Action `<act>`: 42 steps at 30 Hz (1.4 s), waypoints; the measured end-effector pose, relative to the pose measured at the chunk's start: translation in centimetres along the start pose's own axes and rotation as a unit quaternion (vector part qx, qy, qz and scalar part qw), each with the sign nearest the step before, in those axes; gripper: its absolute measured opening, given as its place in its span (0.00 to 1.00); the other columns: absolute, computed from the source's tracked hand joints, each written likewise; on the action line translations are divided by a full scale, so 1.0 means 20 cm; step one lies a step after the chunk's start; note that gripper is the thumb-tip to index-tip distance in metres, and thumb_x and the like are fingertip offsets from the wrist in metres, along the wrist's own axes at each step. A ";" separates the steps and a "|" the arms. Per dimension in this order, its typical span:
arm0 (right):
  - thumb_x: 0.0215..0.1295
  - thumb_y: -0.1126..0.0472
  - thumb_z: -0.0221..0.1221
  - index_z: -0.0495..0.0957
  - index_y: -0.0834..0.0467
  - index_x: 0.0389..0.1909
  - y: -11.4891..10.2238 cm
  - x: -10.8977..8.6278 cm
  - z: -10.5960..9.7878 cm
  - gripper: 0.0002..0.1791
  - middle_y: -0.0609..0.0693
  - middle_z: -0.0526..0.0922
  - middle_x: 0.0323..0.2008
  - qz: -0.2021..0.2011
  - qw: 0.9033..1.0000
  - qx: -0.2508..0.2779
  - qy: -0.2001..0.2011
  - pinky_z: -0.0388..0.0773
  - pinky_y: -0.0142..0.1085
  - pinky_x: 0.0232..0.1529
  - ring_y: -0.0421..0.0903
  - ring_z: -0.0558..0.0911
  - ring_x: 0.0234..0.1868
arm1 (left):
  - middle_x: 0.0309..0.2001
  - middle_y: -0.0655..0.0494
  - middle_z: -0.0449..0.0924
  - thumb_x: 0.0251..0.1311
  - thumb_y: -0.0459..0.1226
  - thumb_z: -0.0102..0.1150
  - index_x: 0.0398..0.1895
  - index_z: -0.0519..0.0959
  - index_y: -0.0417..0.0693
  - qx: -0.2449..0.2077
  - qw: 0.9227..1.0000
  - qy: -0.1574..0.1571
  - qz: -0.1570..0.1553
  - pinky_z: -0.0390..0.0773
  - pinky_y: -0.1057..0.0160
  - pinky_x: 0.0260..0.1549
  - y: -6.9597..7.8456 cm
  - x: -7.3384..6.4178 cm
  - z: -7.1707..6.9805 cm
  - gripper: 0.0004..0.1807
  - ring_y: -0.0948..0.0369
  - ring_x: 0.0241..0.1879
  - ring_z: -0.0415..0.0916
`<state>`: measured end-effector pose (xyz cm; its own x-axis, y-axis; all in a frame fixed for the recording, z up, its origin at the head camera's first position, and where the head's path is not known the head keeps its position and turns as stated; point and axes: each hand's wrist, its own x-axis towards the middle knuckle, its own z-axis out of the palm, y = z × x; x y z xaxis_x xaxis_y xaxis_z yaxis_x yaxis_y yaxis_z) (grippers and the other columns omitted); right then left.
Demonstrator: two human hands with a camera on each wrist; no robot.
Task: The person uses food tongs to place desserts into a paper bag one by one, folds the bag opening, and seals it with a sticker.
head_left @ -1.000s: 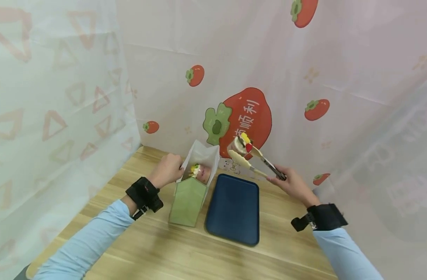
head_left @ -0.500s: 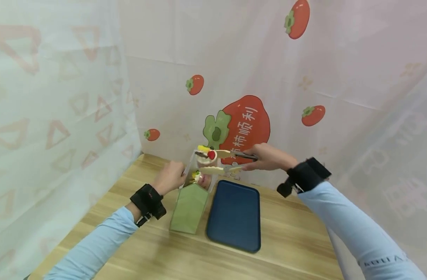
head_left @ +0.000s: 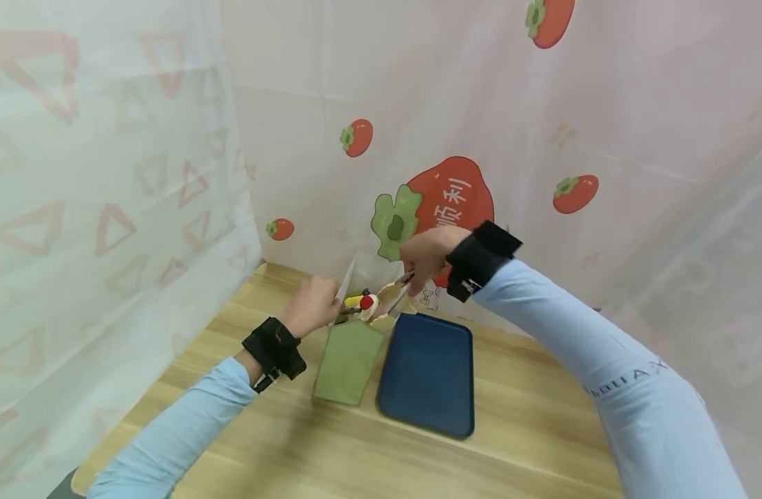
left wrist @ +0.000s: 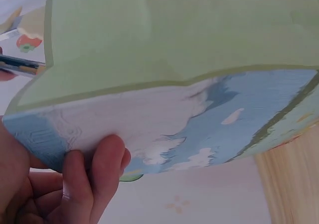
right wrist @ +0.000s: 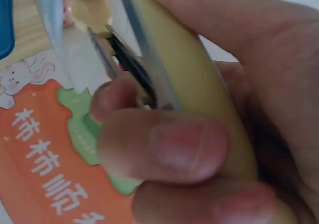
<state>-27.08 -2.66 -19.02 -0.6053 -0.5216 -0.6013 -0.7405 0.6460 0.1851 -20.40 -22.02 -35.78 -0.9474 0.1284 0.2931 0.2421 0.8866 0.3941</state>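
My left hand (head_left: 310,303) pinches the left edge of a green paper bag (head_left: 348,364) standing on the table. The left wrist view shows its fingers (left wrist: 105,159) against the bag's blue-and-white printed side. My right hand (head_left: 429,253) grips food tongs (right wrist: 187,74) with cream-coloured tips, pointing down and left into the bag's mouth. Between the tips sits a cup dessert (head_left: 368,305) topped with white cream, a red berry and a yellow piece. It lies at the bag's opening, its lower part hidden by the bag front. The dessert seen inside the bag earlier is now covered.
A dark blue tray (head_left: 427,378) lies just right of the bag on the wooden table (head_left: 293,457). Behind the table hangs a white cloth (head_left: 281,159) printed with red fruit, and another cloth (head_left: 125,208) hangs at the left.
My right hand has carried the tongs and dessert leftward from above the tray, then down into the bag's mouth. My left hand keeps hold of the bag's edge.
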 end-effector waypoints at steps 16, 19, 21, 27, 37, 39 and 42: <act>0.59 0.39 0.66 0.70 0.46 0.19 -0.25 0.33 0.12 0.21 0.39 0.67 0.20 -0.003 0.987 -0.150 -0.053 0.64 0.34 0.29 0.39 0.65 0.25 | 0.15 0.61 0.56 0.55 0.28 0.58 0.12 0.63 0.50 0.001 1.000 -0.006 0.011 0.56 0.66 0.17 0.07 -0.03 -0.03 0.19 0.63 0.16 0.56; 0.58 0.37 0.66 0.70 0.46 0.18 -0.28 0.36 0.16 0.23 0.39 0.66 0.20 -0.010 0.986 -0.156 -0.060 0.63 0.34 0.29 0.38 0.63 0.24 | 0.15 0.60 0.56 0.56 0.28 0.58 0.12 0.64 0.48 0.006 1.000 -0.004 0.016 0.57 0.65 0.18 0.08 -0.05 -0.03 0.19 0.62 0.17 0.56; 0.57 0.37 0.67 0.67 0.45 0.16 -0.29 0.38 0.19 0.24 0.39 0.63 0.18 -0.007 0.987 -0.150 -0.062 0.61 0.34 0.27 0.38 0.62 0.23 | 0.15 0.60 0.56 0.57 0.28 0.58 0.12 0.65 0.47 0.010 1.000 -0.002 0.019 0.57 0.65 0.19 0.08 -0.06 -0.03 0.19 0.62 0.17 0.57; 0.56 0.39 0.68 0.62 0.45 0.15 -0.27 0.36 0.19 0.27 0.39 0.60 0.17 -0.014 0.991 -0.115 -0.065 0.60 0.34 0.26 0.39 0.60 0.22 | 0.15 0.58 0.63 0.58 0.29 0.59 0.14 0.74 0.41 0.022 0.999 0.013 0.031 0.61 0.65 0.18 0.08 -0.08 -0.05 0.15 0.62 0.17 0.60; 0.62 0.46 0.67 0.82 0.55 0.48 -0.13 0.12 0.11 0.20 0.46 0.78 0.34 -0.044 0.999 -0.025 0.010 0.63 0.35 0.30 0.42 0.67 0.25 | 0.13 0.59 0.61 0.57 0.29 0.57 0.10 0.71 0.45 0.020 0.999 0.006 0.031 0.58 0.65 0.19 0.01 -0.08 -0.08 0.18 0.61 0.17 0.58; 0.62 0.46 0.67 0.82 0.55 0.47 -0.09 0.04 0.12 0.20 0.46 0.79 0.32 -0.049 0.998 -0.008 0.047 0.66 0.34 0.32 0.42 0.70 0.27 | 0.13 0.61 0.57 0.57 0.28 0.57 0.09 0.67 0.47 0.018 0.999 0.005 0.033 0.56 0.65 0.19 -0.01 -0.08 -0.07 0.20 0.62 0.17 0.56; 0.61 0.48 0.68 0.80 0.56 0.51 -0.01 -0.07 0.17 0.22 0.45 0.74 0.26 -0.061 0.992 0.036 0.107 0.67 0.35 0.32 0.42 0.71 0.27 | 0.14 0.62 0.51 0.56 0.28 0.57 0.08 0.61 0.51 0.012 0.999 0.000 0.033 0.54 0.65 0.20 -0.03 -0.09 -0.08 0.23 0.62 0.17 0.53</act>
<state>-25.09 -0.17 -20.75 -0.5656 -0.6997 -0.4364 -0.7941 0.6049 0.0593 -18.61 -23.49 -35.23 -0.9296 0.1875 0.3174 0.2994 0.8863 0.3533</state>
